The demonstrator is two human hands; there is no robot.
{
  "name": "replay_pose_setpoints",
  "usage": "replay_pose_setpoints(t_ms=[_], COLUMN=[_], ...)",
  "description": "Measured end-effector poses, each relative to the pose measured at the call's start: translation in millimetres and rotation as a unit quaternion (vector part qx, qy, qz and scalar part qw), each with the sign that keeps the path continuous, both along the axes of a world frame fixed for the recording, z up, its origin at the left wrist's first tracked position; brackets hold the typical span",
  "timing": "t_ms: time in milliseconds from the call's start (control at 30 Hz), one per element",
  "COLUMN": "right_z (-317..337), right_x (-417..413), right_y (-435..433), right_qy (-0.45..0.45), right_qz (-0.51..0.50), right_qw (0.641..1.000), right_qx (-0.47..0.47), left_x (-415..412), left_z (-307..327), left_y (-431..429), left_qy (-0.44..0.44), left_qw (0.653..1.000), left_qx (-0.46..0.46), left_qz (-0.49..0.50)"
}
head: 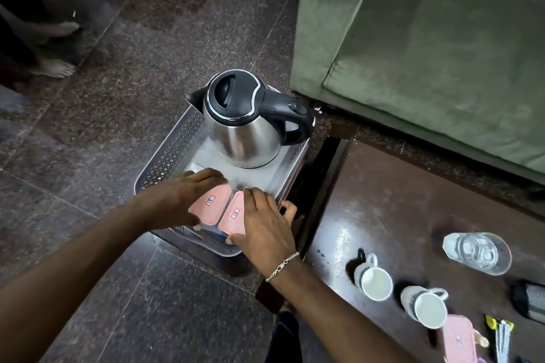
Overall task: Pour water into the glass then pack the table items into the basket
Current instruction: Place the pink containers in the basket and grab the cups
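Stainless steel and black plastic make up the kettle, which stands upright at the far end of the grey perforated basket, its spout pointing left and its handle right. The basket sits on a low dark stand beside the left end of the table, over a speckled stone floor.

At the near end of the basket two pink-lidded containers lie side by side, touching. The left hand grips the left pink container, fingers curled over its far edge and thumb at its near corner. The right hand rests on the right pink container, fingers spread across the lid and thumb at the near edge, holding it; a chain bracelet circles that wrist.

On the table, well apart from the basket, the glass holds water. Nearer stand two white mugs, close together, and a third pink container lies at the near edge beside some cutlery. A green sofa fills the far right.
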State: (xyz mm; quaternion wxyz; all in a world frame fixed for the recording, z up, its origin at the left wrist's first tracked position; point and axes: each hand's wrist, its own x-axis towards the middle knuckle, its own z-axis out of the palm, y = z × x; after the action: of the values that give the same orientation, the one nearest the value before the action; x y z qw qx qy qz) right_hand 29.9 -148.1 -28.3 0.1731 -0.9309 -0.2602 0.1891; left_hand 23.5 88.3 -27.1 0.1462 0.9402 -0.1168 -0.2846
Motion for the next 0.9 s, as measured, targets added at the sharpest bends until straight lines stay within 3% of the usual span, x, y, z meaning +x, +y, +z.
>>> replay_pose_setpoints(t_ms=[233,367,500,633,900], right_z=[27,32,23,5,-29], right_x=[9,12,7,-8,-50], right_y=[-67,-131,-212,-293,-373], right_qy=[-0.045,-0.037,0.007,0.079,0.069], right_qz=[-0.050,-0.063,-0.089,-0.128,-0.145], right_qw=[0.996,0.995,0.996,0.988,0.967], right_qx=[0.067,0.065,0.018,-0.039,-0.198], left_x=[-6,-2,-5,-11,-40], left_z=[33,38,25,-5,-51], left_y=[-36,-97,-189,-283,-401], left_qy=[-0.164,-0.234,-0.190,-0.112,-0.034], left_qw=[0.986,0.966,0.961,0.970,0.996], left_qx=[-0.005,-0.093,-0.182,-0.205,-0.016], left_qz=[0.025,0.062,0.081,0.072,0.082])
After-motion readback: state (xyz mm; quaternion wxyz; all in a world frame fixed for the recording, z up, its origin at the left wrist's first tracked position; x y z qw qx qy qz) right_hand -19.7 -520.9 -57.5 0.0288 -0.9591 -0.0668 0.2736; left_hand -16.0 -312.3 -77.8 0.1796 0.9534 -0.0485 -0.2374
